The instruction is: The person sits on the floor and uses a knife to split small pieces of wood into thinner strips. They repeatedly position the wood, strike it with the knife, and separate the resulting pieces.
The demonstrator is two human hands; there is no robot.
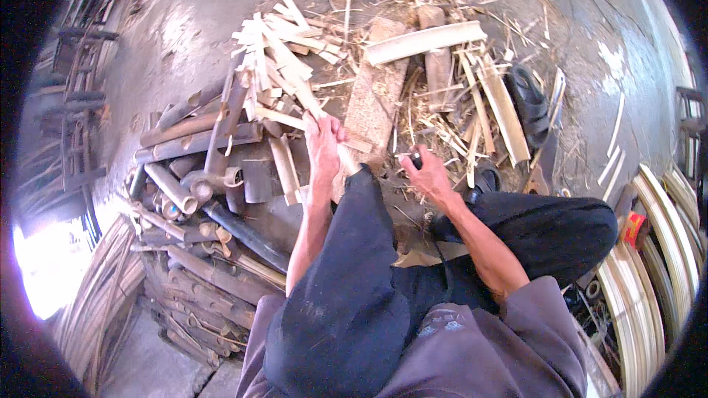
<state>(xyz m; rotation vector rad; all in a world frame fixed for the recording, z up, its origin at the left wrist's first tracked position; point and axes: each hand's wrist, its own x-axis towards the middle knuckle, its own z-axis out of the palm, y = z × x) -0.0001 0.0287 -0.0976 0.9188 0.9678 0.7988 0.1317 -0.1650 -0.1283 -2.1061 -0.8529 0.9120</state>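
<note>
Grey floor (590, 26); strip (359, 145) juts from left hand (323, 141)

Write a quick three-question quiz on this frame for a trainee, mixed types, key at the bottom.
1. Multiple choice: where is the pale strip by the knee gripped?
A) by the left only
B) by the right only
C) by neither

2. True or false: the dark sandal lies to the right of the plank.

3. Short answer: what lies across both the plank and the round block beside it?

Key:
1. A: the left hand is closed around it.
2. True.
3. The curved pale piece.
</note>
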